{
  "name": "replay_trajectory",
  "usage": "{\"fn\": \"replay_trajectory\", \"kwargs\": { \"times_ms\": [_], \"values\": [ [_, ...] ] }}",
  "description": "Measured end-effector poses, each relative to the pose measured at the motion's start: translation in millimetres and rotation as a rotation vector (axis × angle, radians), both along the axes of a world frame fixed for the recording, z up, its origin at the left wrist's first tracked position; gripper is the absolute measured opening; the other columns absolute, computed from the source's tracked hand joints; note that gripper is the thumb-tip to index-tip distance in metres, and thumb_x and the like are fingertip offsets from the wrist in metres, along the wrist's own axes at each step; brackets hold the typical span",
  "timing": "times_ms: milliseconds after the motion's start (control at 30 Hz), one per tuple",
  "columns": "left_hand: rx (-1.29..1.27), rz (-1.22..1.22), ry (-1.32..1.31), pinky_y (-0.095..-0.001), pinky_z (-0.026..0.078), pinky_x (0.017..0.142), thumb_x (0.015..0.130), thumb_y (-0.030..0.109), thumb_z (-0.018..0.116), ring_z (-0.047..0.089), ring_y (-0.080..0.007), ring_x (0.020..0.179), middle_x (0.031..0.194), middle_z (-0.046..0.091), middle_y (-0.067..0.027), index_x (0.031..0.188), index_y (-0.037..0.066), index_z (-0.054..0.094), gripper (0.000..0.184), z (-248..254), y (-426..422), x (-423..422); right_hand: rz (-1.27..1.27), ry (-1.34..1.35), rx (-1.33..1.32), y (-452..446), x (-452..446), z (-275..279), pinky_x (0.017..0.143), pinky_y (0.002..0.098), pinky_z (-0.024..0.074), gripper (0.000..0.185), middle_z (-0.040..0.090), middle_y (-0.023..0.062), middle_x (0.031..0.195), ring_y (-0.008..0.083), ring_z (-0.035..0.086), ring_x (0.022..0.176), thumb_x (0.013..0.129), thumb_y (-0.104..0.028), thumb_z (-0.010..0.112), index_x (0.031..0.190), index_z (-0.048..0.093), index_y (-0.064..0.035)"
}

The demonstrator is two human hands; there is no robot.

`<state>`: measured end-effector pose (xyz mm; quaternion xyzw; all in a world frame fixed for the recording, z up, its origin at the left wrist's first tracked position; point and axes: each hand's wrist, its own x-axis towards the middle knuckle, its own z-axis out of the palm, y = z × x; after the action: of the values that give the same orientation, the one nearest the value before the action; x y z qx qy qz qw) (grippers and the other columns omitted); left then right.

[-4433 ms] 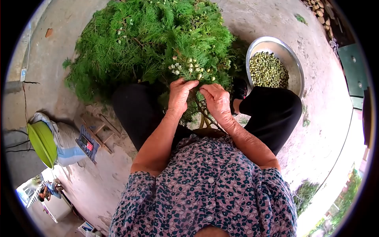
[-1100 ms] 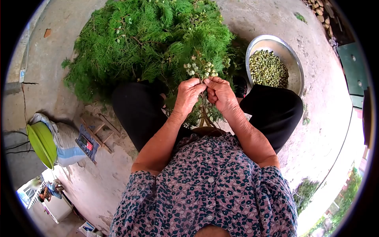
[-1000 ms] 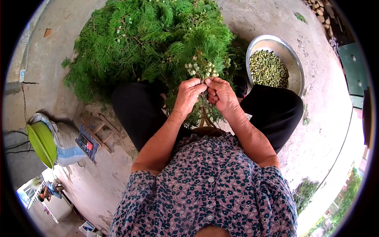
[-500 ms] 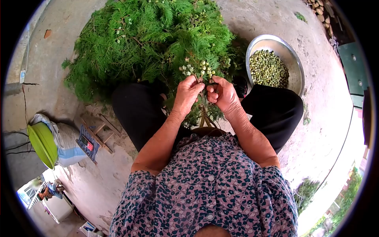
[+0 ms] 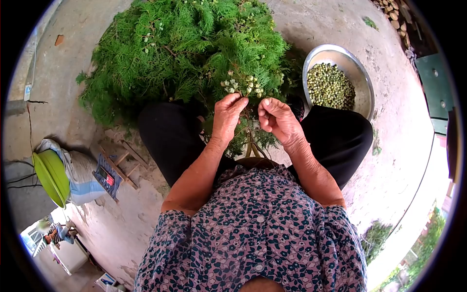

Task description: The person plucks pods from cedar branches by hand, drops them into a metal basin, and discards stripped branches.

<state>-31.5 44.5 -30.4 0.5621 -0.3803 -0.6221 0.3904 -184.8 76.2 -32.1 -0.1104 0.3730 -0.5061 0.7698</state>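
Head view, centre: the left hand (image 5: pixel 227 117) pinches a cone-bearing sprig (image 5: pixel 252 87), I judge to steady it; the right hand (image 5: pixel 282 122) half-curls just beside, contents unclear to me.

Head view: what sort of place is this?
Probably a home yard or porch, partly open to outdoors: bare, worn floor, stacked logs at the edge, and a heap of green branches on the ground.

Stained grey floor (image 5: pixel 391 104), green cabinet (image 5: pixel 432 75)
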Motion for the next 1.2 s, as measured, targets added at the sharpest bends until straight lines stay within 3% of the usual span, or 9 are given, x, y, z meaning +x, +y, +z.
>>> {"fn": "replay_trajectory", "kwargs": {
  "times_ms": [33,133,233,300,533,867,1067,1200],
  "values": [
    [-0.02,-0.005,0.011,-0.018,0.032,0.038,0.079,0.017,0.064,0.038,-0.0021,0.048,0.061,0.047,0.005,0.079,0.003,0.059,0.014,-2.4,-0.2,0.5,0.006,0.068,0.005,-1.5,3.1,2.2,0.034,0.0204,0.0293,0.012,0.055,0.003,0.062,0.0084,0.046,0.043,0.087,-0.011,0.051,0.091,0.057,-0.0018],
    [-0.071,-0.062,0.005,-0.0181,0.032,0.038,0.079,0.015,0.064,0.04,-0.0023,0.049,0.062,0.05,0.0047,0.08,0.003,0.061,0.012,-9.3,-1.4,3.6,0.033,0.22,0.028,-4.9,11.4,10.0,0.033,0.0212,0.0279,0.014,0.053,0.0023,0.06,0.0087,0.043,0.04,0.086,-0.01,0.051,0.095,0.058,-0.0011],
    [-0.096,-0.118,-0.009,-0.0181,0.034,0.039,0.079,0.014,0.064,0.044,-0.0027,0.051,0.066,0.055,0.0037,0.082,0.004,0.063,0.011,-10.5,-2.1,5.5,0.011,0.265,0.118,-12.8,13.8,8.2,0.03,0.0224,0.0251,0.008,0.049,0.0011,0.054,0.0087,0.038,0.035,0.086,-0.011,0.052,0.08,0.054,-0.0055],
    [-0.079,-0.135,-0.008,-0.0182,0.034,0.039,0.079,0.014,0.063,0.043,-0.0027,0.051,0.063,0.053,0.0043,0.077,0.004,0.063,0.01,-6.5,-1.8,5.0,0.006,0.229,0.143,-18.2,13.7,8.0,0.028,0.0235,0.0234,0.018,0.045,0.0002,0.049,0.0087,0.036,0.032,0.085,-0.011,0.053,0.068,0.045,-0.0102],
    [-0.031,-0.186,0.001,-0.0188,0.034,0.038,0.08,0.015,0.062,0.042,-0.0027,0.05,0.059,0.05,0.0056,0.071,0.005,0.06,0.013,4.1,-2.5,2.1,0.161,0.18,0.01,-28.6,-1.6,-12.1,0.029,0.0227,0.0227,0.014,0.045,0.0008,0.048,0.0082,0.033,0.032,0.084,-0.013,0.057,0.073,0.05,-0.0087],
    [-0.097,-0.227,0.008,-0.0174,0.034,0.037,0.08,0.014,0.061,0.042,-0.0022,0.05,0.061,0.05,0.0041,0.073,0.003,0.058,0.013,-7.4,-4.4,2.5,0.069,0.249,0.026,-26.7,4.0,-17.9,0.03,0.0214,0.0224,0.015,0.045,0.0012,0.047,0.0072,0.033,0.032,0.082,-0.014,0.061,0.072,0.056,-0.0047],
    [-0.051,-0.243,0.021,-0.0176,0.034,0.037,0.08,0.013,0.061,0.043,-0.0023,0.05,0.062,0.051,0.0032,0.078,0.002,0.061,0.011,2.7,-4.8,0.3,0.086,0.161,0.014,-26.1,-2.1,-18.4,0.03,0.0218,0.0247,0.01,0.045,0.0014,0.046,0.01,0.036,0.032,0.079,-0.01,0.062,0.078,0.052,-0.0087],
    [-0.052,-0.214,0.013,-0.0179,0.034,0.037,0.079,0.012,0.061,0.041,-0.0023,0.048,0.06,0.05,0.0038,0.075,0.002,0.06,0.01,1.8,-4.1,-2.6,0.084,0.195,-0.015,-25.4,-0.7,-19.3,0.03,0.0216,0.0245,0.013,0.044,0.0015,0.046,0.0094,0.036,0.032,0.079,-0.009,0.062,0.071,0.052,-0.0077]
  ]
}}
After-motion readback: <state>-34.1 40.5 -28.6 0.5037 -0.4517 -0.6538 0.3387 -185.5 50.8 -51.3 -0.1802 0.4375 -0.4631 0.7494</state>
